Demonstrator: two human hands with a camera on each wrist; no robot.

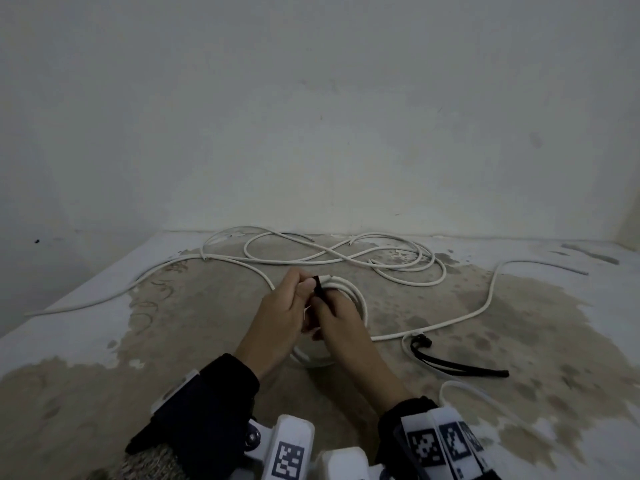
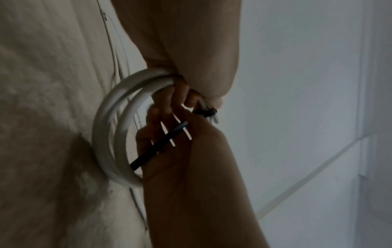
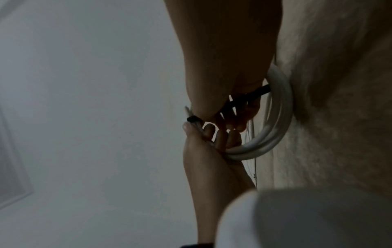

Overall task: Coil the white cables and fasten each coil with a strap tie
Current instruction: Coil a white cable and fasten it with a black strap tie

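A small coil of white cable (image 1: 358, 297) is held up over the stained floor between both hands. My left hand (image 1: 304, 291) grips the coil's top, its thumb against a black strap tie (image 1: 319, 289) looped round the strands. My right hand (image 1: 323, 308) pinches the strap's tail, which runs down under its fingers. In the left wrist view the coil (image 2: 106, 134) hangs edge-on and the strap tail (image 2: 157, 149) crosses the right hand's fingers (image 2: 169, 134). From the right wrist, the strap's loop (image 3: 192, 119) sits by the left thumb, beside the coil (image 3: 280, 117).
Several loose white cables (image 1: 346, 259) lie tangled near the wall at the back. One long cable (image 1: 104, 299) trails off to the left. On the right another cable (image 1: 485, 306) ends near loose black strap ties (image 1: 457, 363). A further white loop (image 1: 467, 389) lies at lower right.
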